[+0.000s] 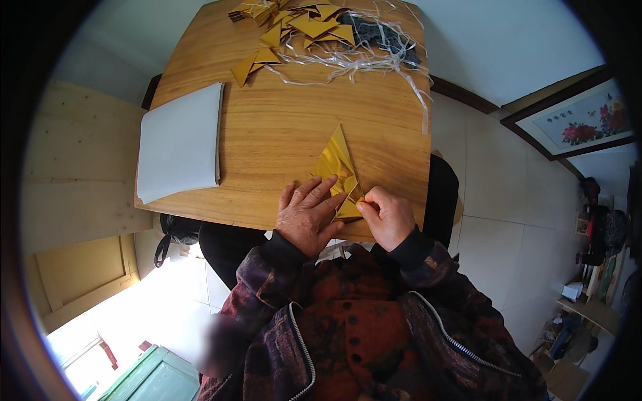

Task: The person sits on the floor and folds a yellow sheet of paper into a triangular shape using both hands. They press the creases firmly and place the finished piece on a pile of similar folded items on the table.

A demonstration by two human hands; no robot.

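On the wooden table (pixel 267 134), close to its front edge, lies a shiny gold sheet of paper (pixel 336 152) folded to a point that faces away from me. My left hand (pixel 308 210) rests flat on its left side, fingers stretched out over the paper. At the lower right edge, my right hand (pixel 388 215) pinches a flap of the gold paper between thumb and curled fingers. A fold stands up a little between the two hands. Part of the paper is hidden under my left fingers.
A stack of white sheets (pixel 179 144) lies at the table's left edge. Toward the far side are several folded gold paper pieces (pixel 313 25), tangled clear plastic strips (pixel 334 65) and a dark grey crumpled thing (pixel 374 35). A framed flower picture (pixel 578 120) is at the right.
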